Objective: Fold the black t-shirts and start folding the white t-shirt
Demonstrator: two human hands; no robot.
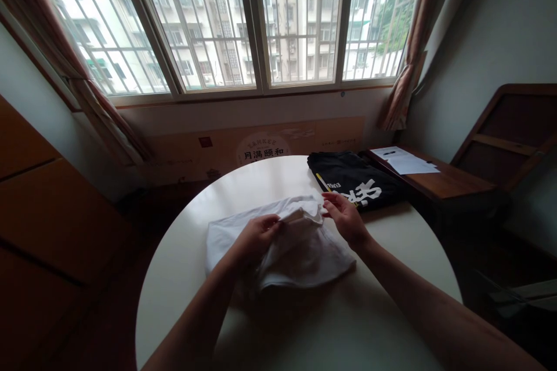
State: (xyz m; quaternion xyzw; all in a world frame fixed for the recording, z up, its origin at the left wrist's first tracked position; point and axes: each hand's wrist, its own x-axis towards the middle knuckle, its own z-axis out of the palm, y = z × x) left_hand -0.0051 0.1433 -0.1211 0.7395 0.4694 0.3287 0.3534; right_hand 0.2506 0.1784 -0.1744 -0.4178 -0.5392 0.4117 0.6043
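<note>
Pinching the white garment point(278, 243) mid-worktop point(331, 324), left hand point(256, 237) clamped on a fold, right hand point(343, 214) fingers together at its far edge; uneven pull could undo folds.

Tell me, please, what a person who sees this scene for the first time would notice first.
Probably the two hands at the centre: the left hand and the right hand both pinch a white garment on the round white table. Behind it, at the table's far right, lies a folded black shirt with white print, under a large barred window.
</note>
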